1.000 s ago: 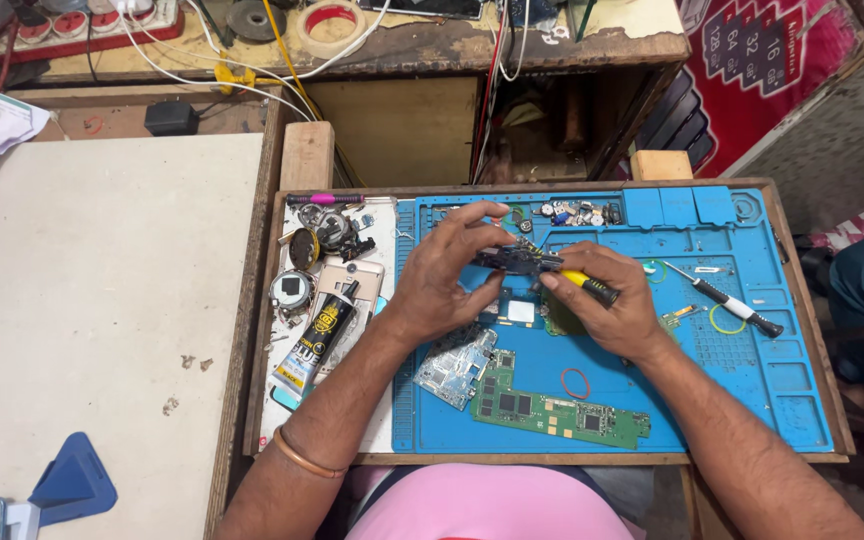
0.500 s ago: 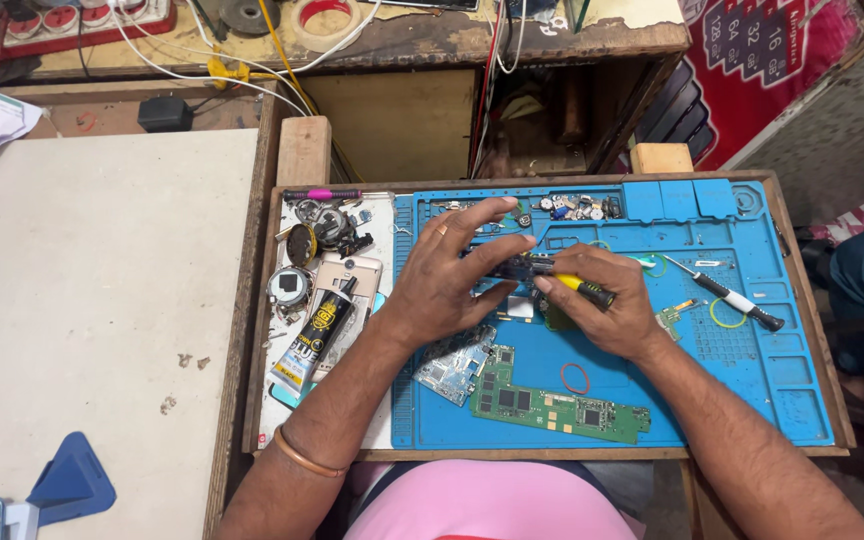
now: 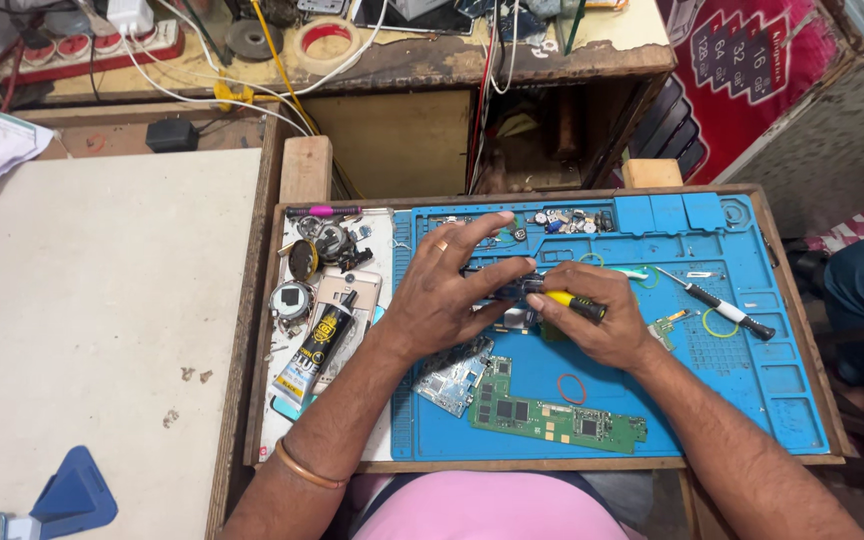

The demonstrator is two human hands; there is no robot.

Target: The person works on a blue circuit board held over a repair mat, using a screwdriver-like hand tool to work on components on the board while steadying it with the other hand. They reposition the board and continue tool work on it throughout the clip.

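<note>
My left hand (image 3: 452, 290) rests on the blue work mat (image 3: 732, 380), its fingers spread and pinning a small dark phone part (image 3: 512, 290). My right hand (image 3: 597, 320) grips a yellow-handled screwdriver (image 3: 570, 303), with its tip pointed left at that part between the two hands. A green circuit board (image 3: 552, 420) lies on the mat just below my hands. Beside it lies a silvery shielded board (image 3: 452, 378), partly under my left wrist.
A black and white screwdriver (image 3: 717, 305) lies right of my hands. A glue tube (image 3: 314, 350), round parts and a pink-tipped tool (image 3: 324, 211) sit on the tray's left strip. Small screws sit along the mat's top edge. A white tabletop (image 3: 92, 330) is to the left, a cluttered bench behind.
My hands have stayed together over the small part with only slight finger shifts. Nothing else on the mat has moved.
</note>
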